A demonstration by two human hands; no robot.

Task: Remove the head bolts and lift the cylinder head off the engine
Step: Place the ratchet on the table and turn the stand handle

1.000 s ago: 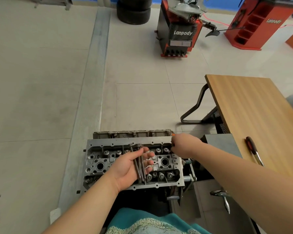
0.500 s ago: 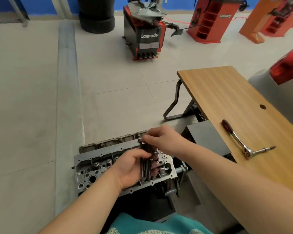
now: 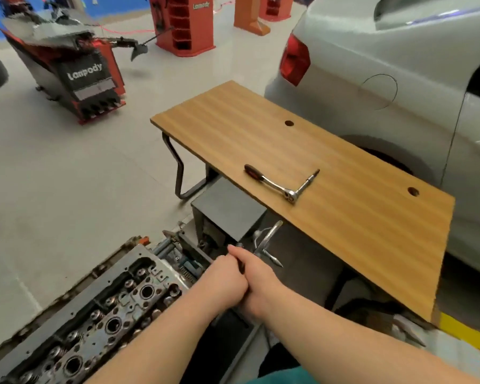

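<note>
- We press our left hand (image 3: 224, 281) and right hand (image 3: 257, 284) together, curled around the head bolts (image 3: 241, 266), mostly hidden between them.
- The cylinder head (image 3: 94, 320) sits on the engine, lower left.
- A ratchet (image 3: 281, 184) lies on the wooden table (image 3: 344, 217).

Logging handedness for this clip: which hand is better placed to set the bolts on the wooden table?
Probably the right hand: it is nearer the table, while the left hand is nearer the cylinder head. Both clasp the bolts.
</note>
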